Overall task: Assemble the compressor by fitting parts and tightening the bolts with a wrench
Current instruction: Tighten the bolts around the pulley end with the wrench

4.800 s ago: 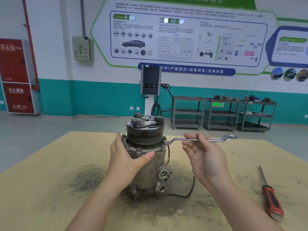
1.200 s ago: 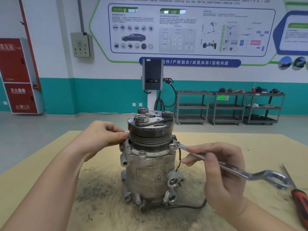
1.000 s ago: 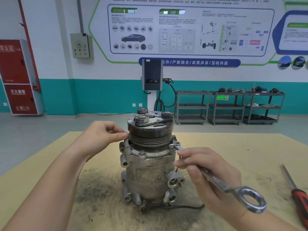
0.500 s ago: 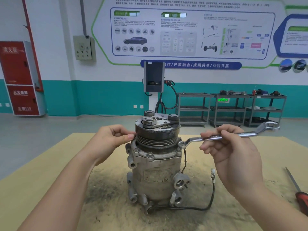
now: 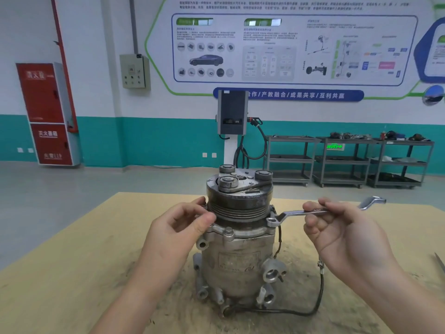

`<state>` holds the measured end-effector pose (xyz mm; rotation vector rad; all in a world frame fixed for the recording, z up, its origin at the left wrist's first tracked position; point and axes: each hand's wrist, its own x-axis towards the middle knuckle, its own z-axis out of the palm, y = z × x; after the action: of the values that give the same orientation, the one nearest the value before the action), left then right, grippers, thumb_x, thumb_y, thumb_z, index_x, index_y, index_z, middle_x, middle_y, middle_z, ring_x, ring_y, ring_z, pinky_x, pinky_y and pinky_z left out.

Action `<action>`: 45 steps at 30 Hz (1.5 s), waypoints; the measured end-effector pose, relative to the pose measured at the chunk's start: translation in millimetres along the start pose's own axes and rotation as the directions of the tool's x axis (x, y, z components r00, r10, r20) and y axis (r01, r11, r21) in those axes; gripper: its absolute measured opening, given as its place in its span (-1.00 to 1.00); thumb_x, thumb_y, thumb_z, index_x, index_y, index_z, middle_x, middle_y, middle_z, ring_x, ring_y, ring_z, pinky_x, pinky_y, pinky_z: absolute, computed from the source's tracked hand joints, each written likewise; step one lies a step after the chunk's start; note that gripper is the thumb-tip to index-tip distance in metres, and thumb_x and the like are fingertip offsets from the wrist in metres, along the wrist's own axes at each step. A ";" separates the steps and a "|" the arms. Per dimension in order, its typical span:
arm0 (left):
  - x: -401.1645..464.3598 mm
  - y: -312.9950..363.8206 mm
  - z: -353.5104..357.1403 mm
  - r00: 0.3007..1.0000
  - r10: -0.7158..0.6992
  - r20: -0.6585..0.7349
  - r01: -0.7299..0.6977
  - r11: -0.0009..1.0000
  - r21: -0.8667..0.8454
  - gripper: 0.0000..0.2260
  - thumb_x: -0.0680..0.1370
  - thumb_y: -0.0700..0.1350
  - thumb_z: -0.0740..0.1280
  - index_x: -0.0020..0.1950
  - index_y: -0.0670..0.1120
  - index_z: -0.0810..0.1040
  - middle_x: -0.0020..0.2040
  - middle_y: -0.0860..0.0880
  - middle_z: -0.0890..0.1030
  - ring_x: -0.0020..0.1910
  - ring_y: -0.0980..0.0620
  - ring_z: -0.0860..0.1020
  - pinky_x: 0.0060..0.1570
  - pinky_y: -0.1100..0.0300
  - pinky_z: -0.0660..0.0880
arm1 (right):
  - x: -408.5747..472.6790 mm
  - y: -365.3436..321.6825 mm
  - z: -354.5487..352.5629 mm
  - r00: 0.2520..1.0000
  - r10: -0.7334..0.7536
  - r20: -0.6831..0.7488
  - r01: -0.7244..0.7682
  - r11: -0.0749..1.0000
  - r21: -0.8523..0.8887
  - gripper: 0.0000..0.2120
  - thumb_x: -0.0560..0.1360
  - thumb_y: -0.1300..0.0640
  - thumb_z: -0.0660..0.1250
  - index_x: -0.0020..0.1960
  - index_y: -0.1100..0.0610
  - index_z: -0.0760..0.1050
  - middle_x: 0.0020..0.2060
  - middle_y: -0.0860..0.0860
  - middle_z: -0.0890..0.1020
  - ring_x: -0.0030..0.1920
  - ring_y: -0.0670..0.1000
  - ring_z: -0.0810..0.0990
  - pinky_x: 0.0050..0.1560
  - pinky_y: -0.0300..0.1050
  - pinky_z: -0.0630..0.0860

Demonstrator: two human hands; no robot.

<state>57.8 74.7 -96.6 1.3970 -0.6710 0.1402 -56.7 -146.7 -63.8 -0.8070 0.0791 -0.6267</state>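
The grey compressor (image 5: 237, 259) stands upright in the middle of the wooden table (image 5: 72, 273), its dark grooved pulley (image 5: 239, 203) on top. My left hand (image 5: 178, 227) rests against the pulley's left side, thumb and fingertips touching the grooves. My right hand (image 5: 342, 232) pinches the shaft of a silver ring wrench (image 5: 301, 213). The wrench lies level, pointing right, and its ring end sits on a bolt (image 5: 272, 221) at the housing's right flange. A black cable (image 5: 317, 292) loops from the base round the right side.
A metal tool tip (image 5: 440, 261) shows at the right edge of the table. Dark grime stains the table around the compressor. Beyond stand a charger post (image 5: 232, 116), grey shelf carts (image 5: 349, 160) and a red cabinet (image 5: 45, 112).
The wrench swung down toward me on the bolt, then back up and right to level. My left hand stayed on the pulley. My view moved slightly closer.
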 end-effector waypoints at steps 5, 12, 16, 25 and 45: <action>-7.0 -2.5 7.3 0.994 -0.032 -0.104 0.024 0.997 -0.071 -0.80 0.22 -0.02 0.51 -0.23 -0.07 0.69 0.12 0.06 0.68 0.09 0.23 0.62 -0.15 0.43 0.53 | -6.3 2.2 1.3 0.987 -0.149 0.058 0.154 0.984 -0.092 -0.84 0.58 0.34 0.03 -0.09 0.20 0.35 -0.41 0.16 0.62 -0.51 0.05 0.52 -0.45 -0.24 0.49; -9.3 -2.6 9.1 0.990 -0.003 -0.143 -0.003 0.999 -0.041 -0.88 0.29 -0.04 0.49 -0.21 -0.01 0.74 0.09 0.23 0.65 0.12 0.32 0.58 -0.07 0.53 0.47 | -32.5 27.2 -2.4 0.728 -0.560 0.395 0.671 0.701 -0.242 -0.88 0.57 0.25 0.08 -0.04 0.15 0.38 -0.27 0.13 0.67 -0.38 0.15 0.60 -0.28 -0.13 0.54; -11.7 -4.0 13.9 0.986 0.011 -0.164 -0.019 0.999 -0.047 -0.91 0.34 -0.08 0.47 -0.20 0.01 0.74 0.10 0.29 0.63 0.11 0.34 0.57 -0.11 0.56 0.45 | -24.8 16.4 1.4 0.870 -0.440 0.224 0.488 0.834 -0.256 -0.87 0.65 0.25 0.09 -0.04 0.16 0.37 -0.33 0.16 0.66 -0.44 0.11 0.60 -0.37 -0.18 0.52; -25.3 -5.8 29.0 0.979 0.101 -0.179 -0.108 0.994 -0.031 -0.88 0.39 0.03 0.47 -0.12 0.07 0.62 0.29 0.28 0.54 0.28 0.22 0.51 0.30 0.06 0.47 | 3.2 -4.5 -1.5 0.992 0.121 0.035 -0.118 0.989 -0.085 -0.81 0.64 0.29 0.10 -0.13 0.24 0.40 -0.31 0.18 0.69 -0.47 0.01 0.62 -0.46 -0.25 0.55; -27.1 -2.3 44.5 0.988 -0.018 -0.153 -0.004 0.990 -0.140 -0.78 0.26 -0.01 0.50 -0.24 -0.14 0.68 0.39 0.29 0.43 0.36 0.28 0.41 0.44 0.03 0.28 | 8.7 1.0 -7.8 0.993 0.053 0.102 -0.043 0.994 -0.098 -0.79 0.66 0.21 0.11 -0.11 0.22 0.42 -0.29 0.14 0.69 -0.43 -0.02 0.63 -0.42 -0.25 0.56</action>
<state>21.3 40.4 -111.4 1.2399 -0.5374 0.1900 -51.5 -156.1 -68.5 -0.9263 0.0329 -0.5374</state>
